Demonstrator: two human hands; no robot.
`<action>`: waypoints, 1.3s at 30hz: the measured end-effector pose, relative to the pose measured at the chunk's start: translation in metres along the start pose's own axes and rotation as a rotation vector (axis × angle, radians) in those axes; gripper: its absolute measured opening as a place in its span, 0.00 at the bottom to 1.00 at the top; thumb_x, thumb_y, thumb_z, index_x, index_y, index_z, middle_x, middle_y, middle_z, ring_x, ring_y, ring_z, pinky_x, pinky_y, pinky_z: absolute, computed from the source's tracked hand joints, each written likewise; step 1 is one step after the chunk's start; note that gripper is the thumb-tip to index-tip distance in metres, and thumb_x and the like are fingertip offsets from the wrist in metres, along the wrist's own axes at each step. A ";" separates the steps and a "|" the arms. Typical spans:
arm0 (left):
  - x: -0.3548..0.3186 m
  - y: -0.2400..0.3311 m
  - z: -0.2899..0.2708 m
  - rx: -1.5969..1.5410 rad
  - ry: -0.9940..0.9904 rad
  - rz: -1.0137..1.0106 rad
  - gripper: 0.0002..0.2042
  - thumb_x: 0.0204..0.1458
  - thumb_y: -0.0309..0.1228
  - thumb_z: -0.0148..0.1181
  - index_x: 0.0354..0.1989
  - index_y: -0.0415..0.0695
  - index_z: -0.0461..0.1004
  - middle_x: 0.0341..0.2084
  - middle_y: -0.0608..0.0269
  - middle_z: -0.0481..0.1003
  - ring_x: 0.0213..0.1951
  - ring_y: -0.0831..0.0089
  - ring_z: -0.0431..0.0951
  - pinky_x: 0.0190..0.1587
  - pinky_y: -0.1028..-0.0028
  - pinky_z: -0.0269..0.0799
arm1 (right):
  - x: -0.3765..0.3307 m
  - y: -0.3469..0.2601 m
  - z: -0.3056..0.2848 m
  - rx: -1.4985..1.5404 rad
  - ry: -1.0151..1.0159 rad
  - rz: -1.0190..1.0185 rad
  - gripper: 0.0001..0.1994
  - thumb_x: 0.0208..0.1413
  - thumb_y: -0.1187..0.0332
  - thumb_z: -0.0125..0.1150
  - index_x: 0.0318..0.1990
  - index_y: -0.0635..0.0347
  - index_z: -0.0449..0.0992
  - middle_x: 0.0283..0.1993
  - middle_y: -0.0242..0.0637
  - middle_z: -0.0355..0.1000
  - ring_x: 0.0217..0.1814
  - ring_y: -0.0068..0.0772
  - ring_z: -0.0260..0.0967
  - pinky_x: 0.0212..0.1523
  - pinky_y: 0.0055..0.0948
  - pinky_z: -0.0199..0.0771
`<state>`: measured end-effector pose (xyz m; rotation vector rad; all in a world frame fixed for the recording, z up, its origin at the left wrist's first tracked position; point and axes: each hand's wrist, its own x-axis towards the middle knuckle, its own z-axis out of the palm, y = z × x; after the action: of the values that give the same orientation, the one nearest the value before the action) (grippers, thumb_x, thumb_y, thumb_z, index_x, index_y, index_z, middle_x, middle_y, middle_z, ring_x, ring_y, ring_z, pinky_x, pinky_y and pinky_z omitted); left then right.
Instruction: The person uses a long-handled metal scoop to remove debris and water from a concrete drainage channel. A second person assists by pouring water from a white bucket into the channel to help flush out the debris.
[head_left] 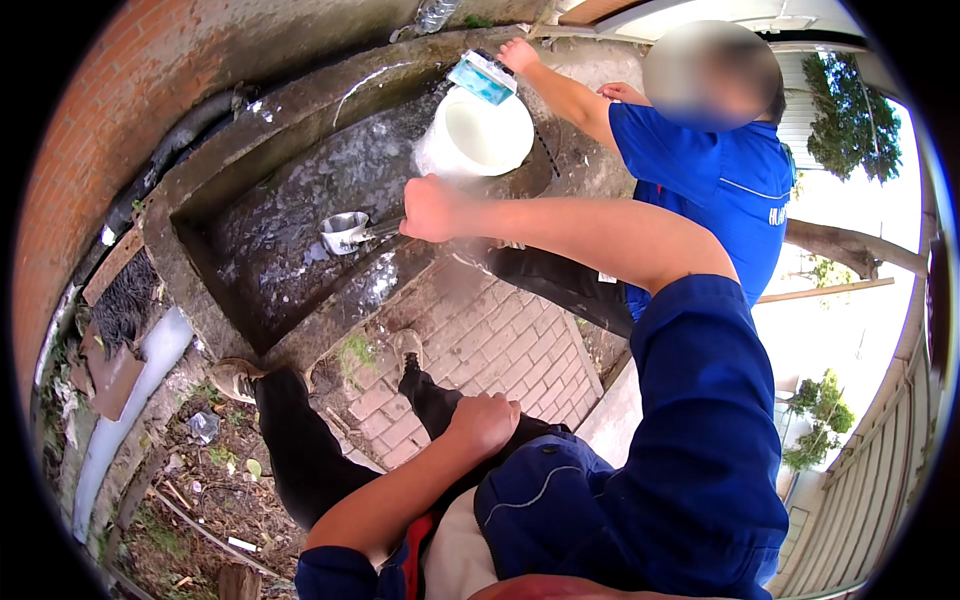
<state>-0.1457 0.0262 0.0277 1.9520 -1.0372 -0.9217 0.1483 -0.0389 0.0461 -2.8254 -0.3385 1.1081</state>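
Note:
My right hand is wrapped round the handle of a small metal dipper, whose cup hangs over the near side of a concrete trough. Resting on my thigh, my left hand is closed, with its fingers curled and nothing seen in them. A white bucket stands tilted in the trough's right end, beyond my right hand. Over its rim lies a flat blue and white rectangular piece; what it is I cannot tell. A co-worker's hand is at that piece.
The co-worker in a blue shirt is close on my right. Brick paving lies before the trough; a brick wall runs behind it. At the left are a grey pipe and littered soil. My feet are by the trough's edge.

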 end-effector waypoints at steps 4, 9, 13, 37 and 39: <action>0.001 -0.002 0.002 0.011 0.012 0.003 0.17 0.64 0.37 0.44 0.34 0.44 0.79 0.33 0.50 0.80 0.36 0.53 0.83 0.36 0.54 0.79 | -0.001 -0.002 -0.002 -0.011 -0.001 -0.010 0.13 0.48 0.64 0.63 0.30 0.68 0.84 0.36 0.55 0.80 0.43 0.56 0.80 0.47 0.45 0.81; 0.004 -0.005 0.009 -0.037 0.061 -0.023 0.16 0.63 0.37 0.45 0.33 0.44 0.80 0.32 0.51 0.81 0.35 0.52 0.83 0.36 0.53 0.78 | 0.006 0.002 -0.001 -0.007 -0.010 -0.050 0.14 0.49 0.64 0.63 0.29 0.69 0.83 0.34 0.57 0.80 0.42 0.57 0.80 0.47 0.46 0.80; 0.003 -0.005 0.004 -0.069 0.061 -0.035 0.17 0.62 0.37 0.45 0.32 0.44 0.80 0.31 0.50 0.81 0.34 0.52 0.83 0.35 0.53 0.78 | 0.009 0.001 0.001 -0.020 -0.003 -0.034 0.16 0.51 0.61 0.64 0.28 0.71 0.83 0.34 0.57 0.80 0.43 0.58 0.79 0.47 0.46 0.80; 0.008 -0.016 0.001 -0.068 0.030 -0.025 0.13 0.59 0.36 0.49 0.33 0.45 0.80 0.31 0.52 0.81 0.34 0.54 0.83 0.33 0.54 0.76 | 0.038 0.014 0.024 -0.047 -0.001 -0.064 0.24 0.54 0.55 0.61 0.27 0.76 0.80 0.32 0.63 0.78 0.39 0.60 0.79 0.47 0.46 0.80; 0.005 -0.012 0.009 -0.040 -0.019 -0.023 0.14 0.58 0.36 0.49 0.32 0.46 0.82 0.31 0.54 0.82 0.34 0.55 0.83 0.33 0.56 0.75 | 0.019 0.005 0.013 -0.005 -0.044 0.018 0.22 0.54 0.55 0.60 0.26 0.72 0.81 0.26 0.58 0.77 0.34 0.58 0.79 0.44 0.45 0.80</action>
<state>-0.1472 0.0246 0.0123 1.9291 -1.0017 -0.9683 0.1538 -0.0395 0.0228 -2.8173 -0.3208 1.1761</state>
